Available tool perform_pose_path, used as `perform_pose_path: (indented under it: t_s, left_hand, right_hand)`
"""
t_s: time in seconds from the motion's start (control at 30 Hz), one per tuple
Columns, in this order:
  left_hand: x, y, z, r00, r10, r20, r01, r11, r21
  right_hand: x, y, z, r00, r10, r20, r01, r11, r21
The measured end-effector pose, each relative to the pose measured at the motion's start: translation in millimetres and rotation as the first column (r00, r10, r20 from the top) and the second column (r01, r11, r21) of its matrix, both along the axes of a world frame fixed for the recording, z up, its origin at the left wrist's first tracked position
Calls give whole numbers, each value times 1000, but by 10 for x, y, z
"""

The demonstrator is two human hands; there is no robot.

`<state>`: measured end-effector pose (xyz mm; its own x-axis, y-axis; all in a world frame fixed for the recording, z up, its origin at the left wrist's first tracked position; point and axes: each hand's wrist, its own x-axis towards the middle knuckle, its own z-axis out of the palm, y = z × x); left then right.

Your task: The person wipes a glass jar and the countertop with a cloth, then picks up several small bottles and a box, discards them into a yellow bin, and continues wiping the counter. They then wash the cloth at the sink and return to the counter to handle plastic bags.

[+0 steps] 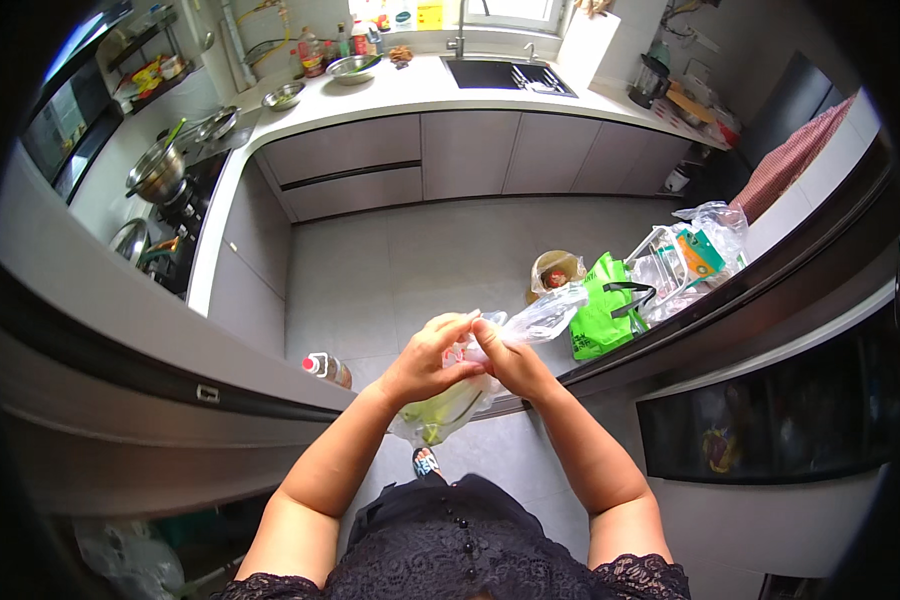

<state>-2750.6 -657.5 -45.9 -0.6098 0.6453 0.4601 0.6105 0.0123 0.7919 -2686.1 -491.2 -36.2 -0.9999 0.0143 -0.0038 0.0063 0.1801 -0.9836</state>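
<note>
A clear plastic bag point(450, 412) hangs in front of my body, with something light green and leafy showing through its lower part. My left hand point(425, 362) is closed on the gathered neck of the bag, thumb and fingertips curled inward. Pressed close beside it, my right hand point(515, 362) grips the same neck with its thumb up. The loose top of the bag spreads out past my right hand, to the far right. A bit of red shows between my hands; what it is I cannot make out.
A lined bin point(536, 292) stands on the floor ahead, beside a bright green shopping bag point(602, 318) and more plastic bags. A red-capped bottle point(332, 370) stands left, by the doorway. Beyond are a counter point(400, 97) with a sink point(480, 76) and a stove point(202, 190) with pots.
</note>
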Motion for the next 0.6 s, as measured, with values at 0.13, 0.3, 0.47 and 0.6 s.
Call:
perform_pose_path:
  t_s: [0.13, 0.3, 0.47, 0.6]
  left_hand:
    - [-168, 251, -190, 980, 199, -19, -200, 973, -115]
    - [-783, 603, -529, 509, 26, 861, -159, 985, 64]
    - [-1542, 1080, -701, 514, 3, 858, 173, 979, -108]
    - [-2150, 1573, -692, 663, 1, 749, 283, 926, -252]
  right_hand:
    - [-330, 106, -119, 966, -236, -109, 250, 956, 150]
    - [-676, 449, -245, 969, -204, -141, 237, 931, 278]
    - [-1303, 938, -574, 804, -78, -590, 488, 654, 579]
    - [-1895, 1513, -800, 862, -48, -505, 432, 590, 682]
